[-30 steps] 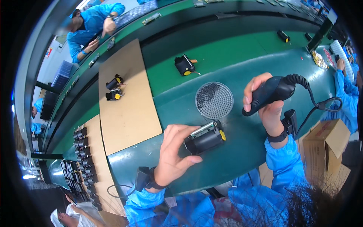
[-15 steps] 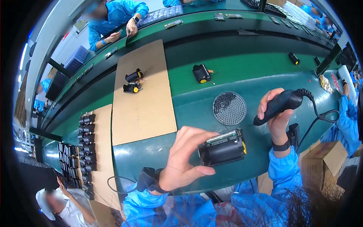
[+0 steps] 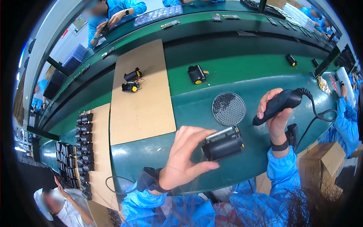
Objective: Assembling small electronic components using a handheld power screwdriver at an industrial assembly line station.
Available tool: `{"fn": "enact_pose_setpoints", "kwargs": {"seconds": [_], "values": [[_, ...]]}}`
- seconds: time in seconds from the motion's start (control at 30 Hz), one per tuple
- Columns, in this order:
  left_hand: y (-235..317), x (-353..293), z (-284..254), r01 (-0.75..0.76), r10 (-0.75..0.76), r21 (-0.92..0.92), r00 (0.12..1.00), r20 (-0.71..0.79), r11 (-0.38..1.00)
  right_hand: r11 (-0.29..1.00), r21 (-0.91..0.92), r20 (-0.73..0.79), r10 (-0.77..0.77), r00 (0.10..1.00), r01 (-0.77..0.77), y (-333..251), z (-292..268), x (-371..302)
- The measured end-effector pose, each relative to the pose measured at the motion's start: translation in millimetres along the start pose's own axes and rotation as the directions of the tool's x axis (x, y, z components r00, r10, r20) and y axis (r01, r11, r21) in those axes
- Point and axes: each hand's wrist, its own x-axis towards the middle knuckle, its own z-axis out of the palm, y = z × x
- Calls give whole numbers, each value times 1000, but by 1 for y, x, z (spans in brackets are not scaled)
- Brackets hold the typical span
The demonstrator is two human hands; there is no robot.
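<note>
While the left hand (image 3: 183, 160) pinches a rounded plastic housing (image 3: 224, 148), right hand (image 3: 279, 122) curled around a ribbed tool (image 3: 283, 103), coiled cord (image 3: 304, 92)

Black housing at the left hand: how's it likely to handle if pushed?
The black housing looks like moulded plastic, so probably stiff. Its rounded side suggests it might rock or roll. The exposed light strip along its top looks thin, so may be fragile.

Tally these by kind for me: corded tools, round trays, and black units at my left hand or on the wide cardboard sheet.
Corded black tool, in the right hand: 1
Round grey tray: 1
Black unit at the left hand: 1
Black units on the cardboard sheet: 2
Total: 5
</note>
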Motion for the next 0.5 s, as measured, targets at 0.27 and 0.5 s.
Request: {"fn": "enact_pose_setpoints", "kwargs": {"seconds": [0.27,0.5], "values": [[-43,-9,41,58,-96,431,993,67,900,1000,2,34,-31,999,31,4,-1,2],[-44,-10,48,-16,-57,578,993,107,816,1000,26,106,3,994,-6,7,-5,2]]}}
